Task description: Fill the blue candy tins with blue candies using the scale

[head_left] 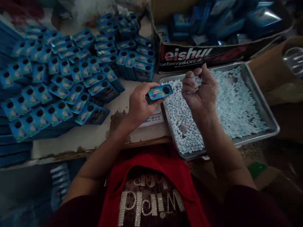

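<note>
My left hand (pixel 142 101) is closed around a small blue candy box (pixel 156 92), tilted so its top with a dark round hole faces up. Palm upward, my right hand (pixel 201 91) has its fingers curled over a few pale candies (pixel 197 82). It hovers above a metal tray (pixel 262 94) spread with many small white and light-blue candies (pixel 236 107). Beneath the box, partly covered by my left hand, a white device with buttons (pixel 156 118), which looks like a scale, rests on the table by the tray.
Rows of similar blue boxes (pixel 63 82) stand packed on the left of the worn white table (pixel 68 142). Behind the tray is a black-printed carton (pixel 184 56) holding more blue boxes. A brown carton (pixel 267 69) is at the right. The tray's near edge juts past the table edge.
</note>
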`<state>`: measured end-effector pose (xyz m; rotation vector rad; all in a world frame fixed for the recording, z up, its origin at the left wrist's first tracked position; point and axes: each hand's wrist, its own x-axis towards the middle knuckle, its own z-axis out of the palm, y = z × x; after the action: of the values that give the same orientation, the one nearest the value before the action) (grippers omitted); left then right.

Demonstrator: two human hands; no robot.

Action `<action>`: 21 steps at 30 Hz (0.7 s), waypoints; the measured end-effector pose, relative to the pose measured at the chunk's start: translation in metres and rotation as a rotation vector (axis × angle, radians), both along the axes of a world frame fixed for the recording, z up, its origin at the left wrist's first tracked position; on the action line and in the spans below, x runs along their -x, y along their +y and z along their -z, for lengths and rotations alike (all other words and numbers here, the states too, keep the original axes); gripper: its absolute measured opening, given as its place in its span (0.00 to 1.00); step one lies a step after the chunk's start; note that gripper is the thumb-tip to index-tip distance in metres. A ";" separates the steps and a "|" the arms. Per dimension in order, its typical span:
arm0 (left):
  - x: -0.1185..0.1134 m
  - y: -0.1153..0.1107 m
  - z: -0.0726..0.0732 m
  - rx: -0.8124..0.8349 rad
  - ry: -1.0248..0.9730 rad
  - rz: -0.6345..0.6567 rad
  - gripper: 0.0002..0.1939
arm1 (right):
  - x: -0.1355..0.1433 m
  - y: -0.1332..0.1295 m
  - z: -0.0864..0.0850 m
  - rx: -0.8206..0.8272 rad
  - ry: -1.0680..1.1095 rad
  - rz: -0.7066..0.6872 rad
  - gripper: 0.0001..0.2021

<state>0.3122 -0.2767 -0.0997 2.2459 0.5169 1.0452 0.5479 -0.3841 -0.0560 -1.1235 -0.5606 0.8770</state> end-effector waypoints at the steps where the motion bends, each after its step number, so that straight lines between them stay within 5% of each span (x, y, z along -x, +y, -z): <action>1: -0.008 -0.003 -0.007 -0.032 0.010 0.028 0.26 | 0.006 0.002 -0.007 -0.041 -0.030 0.027 0.36; 6: -0.041 -0.023 -0.023 -0.075 0.074 0.109 0.27 | 0.026 -0.004 -0.029 -0.064 -0.249 0.172 0.39; 14: -0.057 -0.045 -0.020 -0.010 0.126 0.120 0.25 | 0.037 -0.015 -0.025 -0.090 -0.245 0.296 0.39; 18: -0.057 -0.044 -0.019 -0.008 0.142 0.119 0.27 | 0.010 -0.027 -0.022 -0.153 -0.056 0.263 0.31; 21: -0.047 -0.036 -0.013 0.003 0.105 0.098 0.28 | -0.027 -0.045 -0.006 -0.109 0.110 0.369 0.27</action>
<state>0.3595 -0.3127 -0.0865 2.3078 0.4468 0.8813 0.5754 -0.4290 -0.0499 -1.0302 -0.2932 0.5766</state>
